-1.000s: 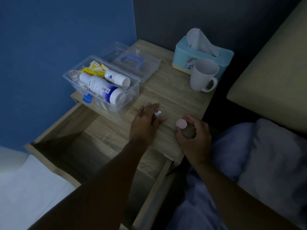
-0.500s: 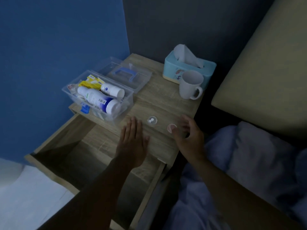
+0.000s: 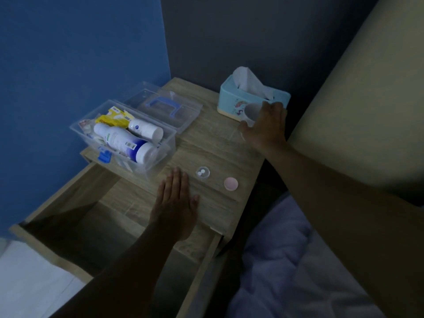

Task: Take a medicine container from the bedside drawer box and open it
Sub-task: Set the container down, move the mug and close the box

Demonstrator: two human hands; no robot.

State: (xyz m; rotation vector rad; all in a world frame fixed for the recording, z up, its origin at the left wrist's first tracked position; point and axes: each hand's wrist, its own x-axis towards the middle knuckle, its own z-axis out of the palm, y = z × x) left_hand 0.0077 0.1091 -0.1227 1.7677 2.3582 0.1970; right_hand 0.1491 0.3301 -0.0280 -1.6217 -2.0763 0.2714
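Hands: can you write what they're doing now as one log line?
left hand: flat on table | right hand: on cup | container: open | lid: off

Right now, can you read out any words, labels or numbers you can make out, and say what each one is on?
Yellow sachet in the clear plastic box: digits, perhaps "500", uncertain.
Large white bottle with blue band: label print and barcode, too blurred.
Smaller white bottle: round blue logo, unreadable.
Turquoise tissue box: picture only.
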